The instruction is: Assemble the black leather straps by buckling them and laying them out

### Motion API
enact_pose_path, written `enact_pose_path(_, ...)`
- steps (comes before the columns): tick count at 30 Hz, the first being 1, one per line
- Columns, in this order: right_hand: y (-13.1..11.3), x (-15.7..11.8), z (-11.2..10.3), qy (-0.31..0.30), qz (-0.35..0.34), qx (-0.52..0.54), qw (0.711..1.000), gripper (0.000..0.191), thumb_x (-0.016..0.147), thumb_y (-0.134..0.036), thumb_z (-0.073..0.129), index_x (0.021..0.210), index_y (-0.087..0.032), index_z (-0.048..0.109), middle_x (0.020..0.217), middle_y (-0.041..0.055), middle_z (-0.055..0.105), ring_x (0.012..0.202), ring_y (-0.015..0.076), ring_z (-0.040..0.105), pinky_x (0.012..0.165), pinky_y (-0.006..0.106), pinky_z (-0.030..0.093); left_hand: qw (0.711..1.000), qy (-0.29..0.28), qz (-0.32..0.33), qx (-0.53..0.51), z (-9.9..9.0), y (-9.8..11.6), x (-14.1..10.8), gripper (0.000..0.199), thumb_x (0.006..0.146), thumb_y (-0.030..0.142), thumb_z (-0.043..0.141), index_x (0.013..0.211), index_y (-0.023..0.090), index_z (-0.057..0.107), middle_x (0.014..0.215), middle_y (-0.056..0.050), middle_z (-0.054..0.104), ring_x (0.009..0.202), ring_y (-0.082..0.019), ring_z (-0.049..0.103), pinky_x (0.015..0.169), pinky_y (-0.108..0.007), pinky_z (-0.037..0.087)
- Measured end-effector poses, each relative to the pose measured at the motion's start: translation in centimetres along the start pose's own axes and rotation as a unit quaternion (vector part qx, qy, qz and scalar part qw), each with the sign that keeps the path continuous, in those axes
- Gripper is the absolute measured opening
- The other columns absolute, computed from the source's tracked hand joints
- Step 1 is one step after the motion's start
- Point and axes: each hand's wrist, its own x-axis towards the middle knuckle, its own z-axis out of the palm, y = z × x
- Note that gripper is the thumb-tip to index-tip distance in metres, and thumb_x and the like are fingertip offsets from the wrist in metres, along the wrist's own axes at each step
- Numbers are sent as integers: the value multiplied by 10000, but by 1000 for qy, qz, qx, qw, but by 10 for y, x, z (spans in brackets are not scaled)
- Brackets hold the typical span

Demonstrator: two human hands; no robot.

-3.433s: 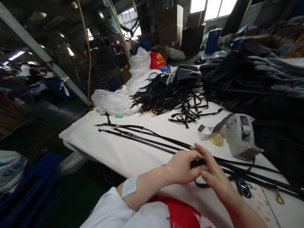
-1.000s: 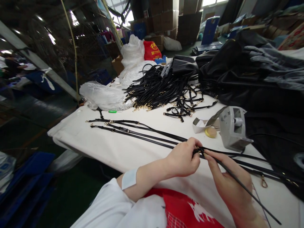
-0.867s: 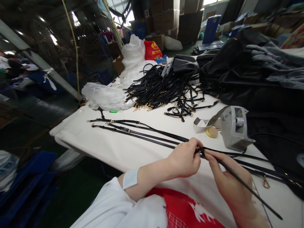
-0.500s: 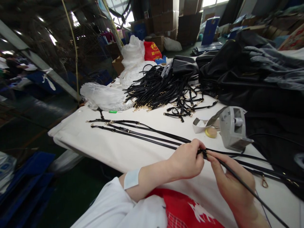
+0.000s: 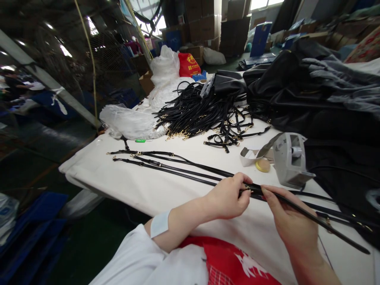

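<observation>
My left hand [image 5: 231,197] is closed around the gold buckle end of a black strap, near the middle of the table's front side. Between thumb and fingers, my right hand [image 5: 292,217] pinches the same black strap [image 5: 319,221], whose tip points out to the lower right. Several more black straps [image 5: 178,171] with gold clasps lie stretched side by side across the table, passing behind both hands. A gold snap hook [image 5: 328,222] shows just beyond the right hand. Details of the buckle are partly hidden by my fingers.
A heap of black straps [image 5: 192,111] with gold hooks lies at the back of the white table [image 5: 118,186]. To the right stand a grey tape dispenser [image 5: 289,158] and a yellow tape roll [image 5: 263,165]. Black material [image 5: 297,91] and grey gloves [image 5: 341,77] cover the right side.
My hands have moved slightly apart, the left one shifting a little leftward. The held strap's free tip has come into view at the lower right.
</observation>
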Motion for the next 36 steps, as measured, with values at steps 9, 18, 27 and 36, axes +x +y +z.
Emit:
enact_pose_path(9, -1, -10, 0, -26, -52, -32, 998, 131, 886, -335, 678, 992, -282, 734, 910, -14, 769, 771, 173, 722, 750, 275, 554, 999, 37, -8, -1, 8, 2, 0, 291, 781, 166, 524, 1071, 188, 541, 690, 28, 635, 549, -128, 503, 564, -239, 386)
enact_pose_path(18, -8, 4, -12, -32, -6, 84, 996, 186, 952, -318, 532, 1022, -259, 694, 1047, 41, 689, 1003, 212, 628, 912, 333, 461, 995, -43, 33, -89, 7, 2, -2, 323, 778, 242, 655, 1087, 185, 582, 767, 5, 663, 599, -117, 550, 594, -228, 435)
enact_pose_path(27, -18, 10, -37, -52, 98, 276, 955, 737, 862, -809, 240, 1145, -274, 662, 957, 77, 625, 809, 249, 564, 703, 357, 474, 990, 85, -35, -106, 9, -12, 3, 335, 751, 365, 773, 994, 178, 639, 837, -23, 728, 683, -132, 617, 647, -228, 453)
enact_pose_path(36, -2, 11, -24, -141, -63, 95, 983, 302, 973, -290, 499, 681, -225, 538, 959, 29, 591, 931, 194, 550, 1006, 359, 373, 989, 34, 44, -140, 10, -11, -2, 254, 721, 362, 807, 855, 163, 724, 673, 32, 626, 578, -74, 467, 557, -183, 365)
